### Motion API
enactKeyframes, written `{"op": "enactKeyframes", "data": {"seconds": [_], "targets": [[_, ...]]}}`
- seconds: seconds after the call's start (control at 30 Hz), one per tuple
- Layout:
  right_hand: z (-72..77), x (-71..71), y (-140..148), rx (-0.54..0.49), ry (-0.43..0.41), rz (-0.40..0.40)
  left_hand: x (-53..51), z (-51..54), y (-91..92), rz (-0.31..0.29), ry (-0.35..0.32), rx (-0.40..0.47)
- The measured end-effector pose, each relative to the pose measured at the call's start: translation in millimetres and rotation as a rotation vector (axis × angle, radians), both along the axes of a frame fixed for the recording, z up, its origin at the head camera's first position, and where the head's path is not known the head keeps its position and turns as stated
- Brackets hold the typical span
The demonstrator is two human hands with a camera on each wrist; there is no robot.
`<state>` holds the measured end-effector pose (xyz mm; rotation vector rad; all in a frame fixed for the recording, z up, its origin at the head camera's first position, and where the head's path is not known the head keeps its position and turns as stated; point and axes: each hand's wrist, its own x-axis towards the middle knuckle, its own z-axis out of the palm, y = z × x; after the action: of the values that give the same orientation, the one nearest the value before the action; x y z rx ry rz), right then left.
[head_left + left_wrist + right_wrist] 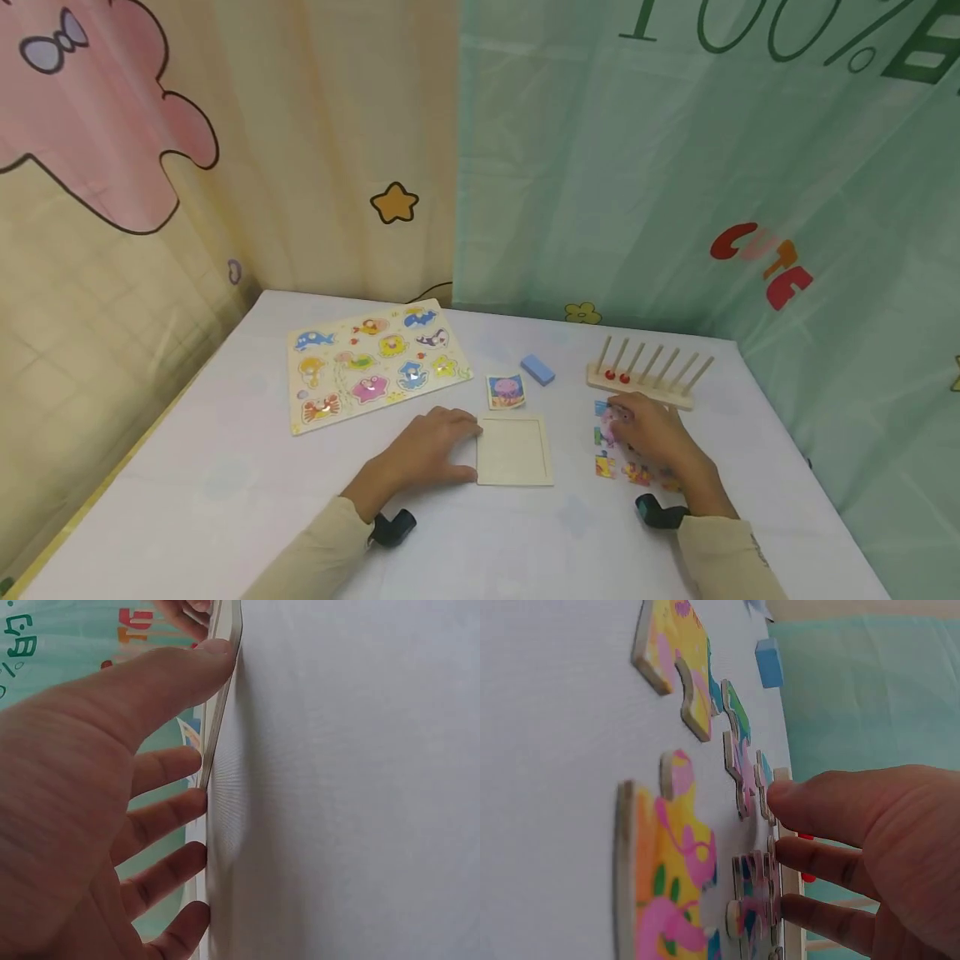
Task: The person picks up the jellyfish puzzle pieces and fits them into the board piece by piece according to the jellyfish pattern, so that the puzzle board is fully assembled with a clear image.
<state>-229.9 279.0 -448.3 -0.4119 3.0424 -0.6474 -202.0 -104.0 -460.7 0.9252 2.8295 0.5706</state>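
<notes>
My left hand rests at the left side of a shallow square wooden puzzle tray. In the left wrist view its thumb touches the tray's edge, and the other fingers reach out fairly straight. Over to the right, my right hand is above several loose jigsaw pieces with pink, yellow and blue printing. In the right wrist view the thumb and fingers stand apart beside the farther pieces. Whether the fingertips touch a piece I cannot tell. Part of the pieces is hidden under this hand.
Behind the tray lie a small picture card and a blue block. A wooden peg rack with red beads stands beyond my right hand. To the left at the back lies a sea-animal peg puzzle board. Curtains border the table.
</notes>
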Motion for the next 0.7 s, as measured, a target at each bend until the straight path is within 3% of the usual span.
{"op": "enactKeyframes", "data": {"seconds": [0.37,0.7], "targets": [[-9.7,-9.6,-1.1,0.028,0.075,-0.043,-1.8,-6.4,-0.2,-0.013,0.043,0.046],[-4.7,-11.3,-21.2,0.041,0.123,-0.028,-0.6,-9.1,1.4,-0.011,0.065,0.055]]}}
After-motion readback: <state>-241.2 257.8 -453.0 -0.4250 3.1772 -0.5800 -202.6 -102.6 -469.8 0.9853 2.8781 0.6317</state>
